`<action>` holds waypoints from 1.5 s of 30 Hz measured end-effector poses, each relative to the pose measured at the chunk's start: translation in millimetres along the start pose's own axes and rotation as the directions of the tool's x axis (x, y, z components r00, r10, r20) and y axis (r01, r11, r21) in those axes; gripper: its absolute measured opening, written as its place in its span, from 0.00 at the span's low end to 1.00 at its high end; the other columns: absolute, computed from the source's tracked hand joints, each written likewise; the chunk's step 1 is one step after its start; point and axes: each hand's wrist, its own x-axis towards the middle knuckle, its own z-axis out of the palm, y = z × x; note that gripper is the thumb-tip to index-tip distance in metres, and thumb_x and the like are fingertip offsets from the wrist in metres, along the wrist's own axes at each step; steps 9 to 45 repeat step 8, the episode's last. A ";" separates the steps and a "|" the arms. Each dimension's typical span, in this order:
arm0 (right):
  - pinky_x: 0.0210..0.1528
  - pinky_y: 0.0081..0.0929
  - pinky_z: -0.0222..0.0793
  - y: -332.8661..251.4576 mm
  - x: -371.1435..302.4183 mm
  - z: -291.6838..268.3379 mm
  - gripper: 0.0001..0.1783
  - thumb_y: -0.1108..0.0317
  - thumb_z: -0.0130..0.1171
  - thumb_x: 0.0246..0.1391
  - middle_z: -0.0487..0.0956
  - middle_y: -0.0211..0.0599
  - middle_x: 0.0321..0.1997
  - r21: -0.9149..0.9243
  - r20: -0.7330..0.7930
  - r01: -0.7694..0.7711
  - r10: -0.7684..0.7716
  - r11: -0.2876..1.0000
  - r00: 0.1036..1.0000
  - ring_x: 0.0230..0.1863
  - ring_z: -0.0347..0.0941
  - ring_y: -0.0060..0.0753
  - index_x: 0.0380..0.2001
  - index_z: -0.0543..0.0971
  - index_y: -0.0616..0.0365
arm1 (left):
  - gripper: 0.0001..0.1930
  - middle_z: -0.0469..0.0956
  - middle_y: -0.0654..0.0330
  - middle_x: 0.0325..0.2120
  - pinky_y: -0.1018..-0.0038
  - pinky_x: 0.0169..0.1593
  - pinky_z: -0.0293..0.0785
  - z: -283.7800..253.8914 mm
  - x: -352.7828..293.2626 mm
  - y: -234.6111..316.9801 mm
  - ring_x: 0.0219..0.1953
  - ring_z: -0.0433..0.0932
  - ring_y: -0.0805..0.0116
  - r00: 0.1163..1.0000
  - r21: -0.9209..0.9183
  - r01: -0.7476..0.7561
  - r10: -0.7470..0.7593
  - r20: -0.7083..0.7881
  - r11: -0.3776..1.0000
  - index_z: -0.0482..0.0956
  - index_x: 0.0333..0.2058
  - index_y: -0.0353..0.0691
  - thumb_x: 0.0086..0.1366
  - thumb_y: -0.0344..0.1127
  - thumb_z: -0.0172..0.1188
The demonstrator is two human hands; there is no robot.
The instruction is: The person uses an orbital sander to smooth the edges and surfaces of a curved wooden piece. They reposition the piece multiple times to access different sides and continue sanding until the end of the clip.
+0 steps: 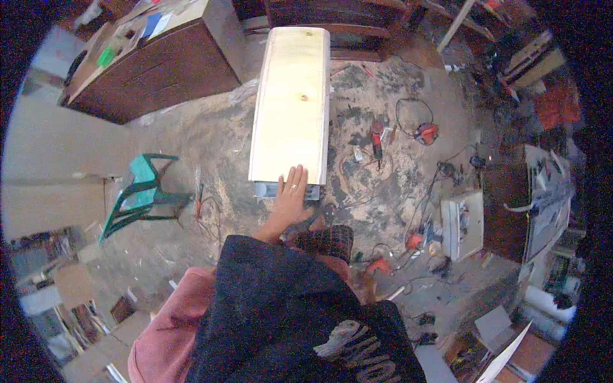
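Observation:
A long pale wooden board (290,108) with a moulded edge and two knots lies lengthwise ahead of me. My left hand (292,199) rests palm down on its near end, fingers stretched forward and a ring on one of them. Under that end shows a grey-blue support (268,189). To the right of my left wrist, a dark, blurred patch with some skin tone (318,222) may be my right hand. Its fingers, and anything in them, cannot be made out. Checked dark cloth (329,241) lies just below it.
A red angle grinder (377,139) and another red corded tool (426,133) lie on the dusty floor to the right, among cables. A green plastic chair (143,191) is at left. A brown wooden cabinet (172,70) stands far left; an open-topped box (463,225) is at right.

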 end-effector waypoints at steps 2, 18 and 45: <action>0.60 0.38 0.76 1.9 -9.6 22.7 0.30 0.47 0.75 0.52 0.84 0.44 0.53 0.012 0.129 -0.017 0.016 1.000 0.991 0.54 0.81 0.42 0.51 0.82 0.56 | 0.62 0.42 0.48 0.78 0.40 0.77 0.41 -0.7 -39.1 -10.9 0.80 0.41 0.47 1.000 -0.030 -0.007 0.007 0.001 1.000 0.43 0.76 0.36 0.50 0.48 0.74; 0.67 0.39 0.71 39.8 -0.1 -56.5 0.39 0.44 0.70 0.55 0.81 0.47 0.60 -0.357 0.283 -0.081 0.190 0.931 0.940 0.60 0.79 0.49 0.66 0.74 0.50 | 0.57 0.45 0.51 0.78 0.43 0.77 0.45 -2.6 -98.0 -37.9 0.79 0.44 0.47 0.988 0.054 0.133 -0.137 0.066 0.990 0.48 0.76 0.44 0.52 0.42 0.73; 0.67 0.39 0.71 39.8 -0.1 -56.5 0.39 0.44 0.70 0.55 0.81 0.47 0.60 -0.357 0.283 -0.081 0.190 0.931 0.940 0.60 0.79 0.49 0.66 0.74 0.50 | 0.57 0.45 0.51 0.78 0.43 0.77 0.45 -2.6 -98.0 -37.9 0.79 0.44 0.47 0.988 0.054 0.133 -0.137 0.066 0.990 0.48 0.76 0.44 0.52 0.42 0.73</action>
